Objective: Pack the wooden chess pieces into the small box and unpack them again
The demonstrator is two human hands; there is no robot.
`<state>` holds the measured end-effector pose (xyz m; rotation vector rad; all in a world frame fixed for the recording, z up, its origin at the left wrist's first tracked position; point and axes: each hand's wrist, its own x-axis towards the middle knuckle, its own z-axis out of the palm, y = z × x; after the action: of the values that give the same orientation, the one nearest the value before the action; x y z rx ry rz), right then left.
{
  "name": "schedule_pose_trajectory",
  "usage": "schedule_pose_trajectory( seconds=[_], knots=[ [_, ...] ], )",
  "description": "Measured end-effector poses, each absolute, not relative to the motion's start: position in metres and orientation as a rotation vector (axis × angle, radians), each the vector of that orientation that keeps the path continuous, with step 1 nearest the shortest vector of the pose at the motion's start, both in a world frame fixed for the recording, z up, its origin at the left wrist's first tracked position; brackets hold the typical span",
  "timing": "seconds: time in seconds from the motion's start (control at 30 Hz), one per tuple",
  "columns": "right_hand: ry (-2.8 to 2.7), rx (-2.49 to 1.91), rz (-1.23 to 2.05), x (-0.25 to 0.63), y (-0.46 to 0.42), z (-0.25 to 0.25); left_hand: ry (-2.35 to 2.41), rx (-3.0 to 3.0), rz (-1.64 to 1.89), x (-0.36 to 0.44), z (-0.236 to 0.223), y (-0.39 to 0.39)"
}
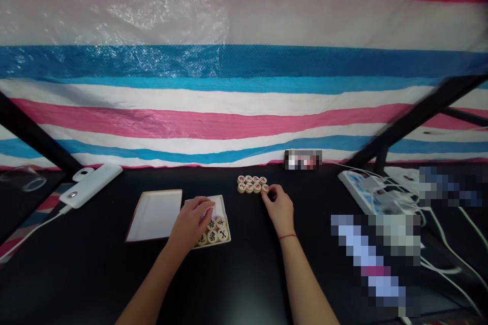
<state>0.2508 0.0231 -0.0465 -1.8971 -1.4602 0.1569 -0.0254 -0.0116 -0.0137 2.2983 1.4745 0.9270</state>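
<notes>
My right hand (pixel 280 208) pinches a round Chinese chess piece (pixel 265 188) with red writing, at the right end of the nearer row. Several more red-marked pieces (pixel 249 188) lie beside it, making two short rows on the black table. Over a small white open box (pixel 227 231) is my left hand (pixel 192 221), its fingers bent together; whatever they hold is hidden. Inside the box, several black-marked Chinese chess pieces (pixel 212 236) lie face up, partly covered by that hand.
The box lid (pixel 155 216) lies left of the box, inside up. A white device with a cable (pixel 91 185) is at the table's left edge. On the right are a power strip (pixel 358 190) and tangled cables (pixel 438 228). Black frame bars (pixel 404 119) slant before a striped sheet (pixel 229 61).
</notes>
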Motion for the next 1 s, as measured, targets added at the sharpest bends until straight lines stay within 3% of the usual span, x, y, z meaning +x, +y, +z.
schedule_pose_trajectory(
  seconds=[0.5, 0.7, 0.87, 1.0],
  knots=[
    [-1.521, -1.803, 0.176, 0.256, 0.023, -0.047, 1.488, 2.278, 0.946, -0.029, -0.013, -0.010],
    [-1.458, -1.581, 0.241, 0.232, 0.012, -0.025, 1.660, 2.326, 0.849, -0.039, -0.008, -0.007],
    [-1.872, -1.277, 0.613, 0.176, -0.004, -0.013, 1.685, 2.342, 0.557, -0.047, 0.007, -0.009],
    [-2.123, -1.388, 0.560, 0.152, -0.006, -0.017, 1.675, 2.428, 0.467, -0.059, 0.015, -0.008]
  ],
)
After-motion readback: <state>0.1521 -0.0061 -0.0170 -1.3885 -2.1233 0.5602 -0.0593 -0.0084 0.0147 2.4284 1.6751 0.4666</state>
